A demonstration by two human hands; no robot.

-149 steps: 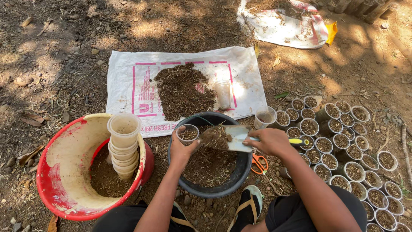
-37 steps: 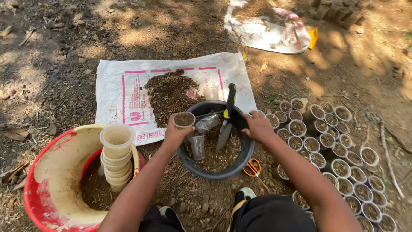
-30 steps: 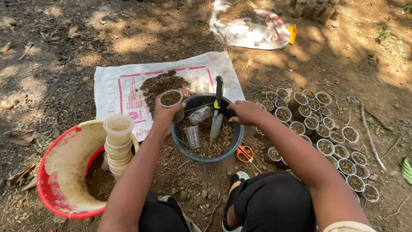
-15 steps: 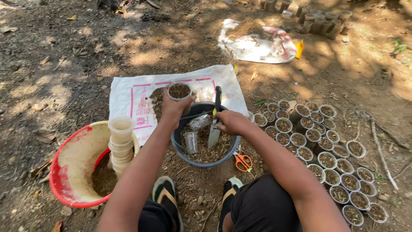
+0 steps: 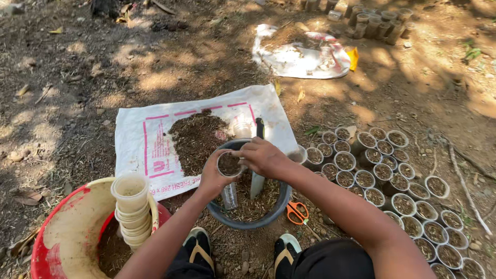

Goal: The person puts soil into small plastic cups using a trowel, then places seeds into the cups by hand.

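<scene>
My left hand [image 5: 213,180] holds a small clear cup [image 5: 229,164] filled with dark soil, above the black basin [image 5: 247,220]. My right hand [image 5: 262,156] rests on the cup's right rim, fingers curled over the soil. The basin holds loose soil, an empty clear cup [image 5: 231,196] lying in it and a trowel [image 5: 258,181] standing with its dark handle up. Behind the basin a heap of soil [image 5: 195,138] lies on a white sack [image 5: 150,150].
A red tub [image 5: 62,237] at lower left holds soil and a stack of empty cups [image 5: 132,209]. Several soil-filled cups [image 5: 382,170] stand in rows at right. Orange scissors [image 5: 297,213] lie by the basin. Another white sack [image 5: 302,51] lies farther back. My sandalled feet [image 5: 243,253] flank the basin.
My left hand has brought the filled cup back down over the basin, and my right hand has left the trowel handle and come onto the cup's rim.
</scene>
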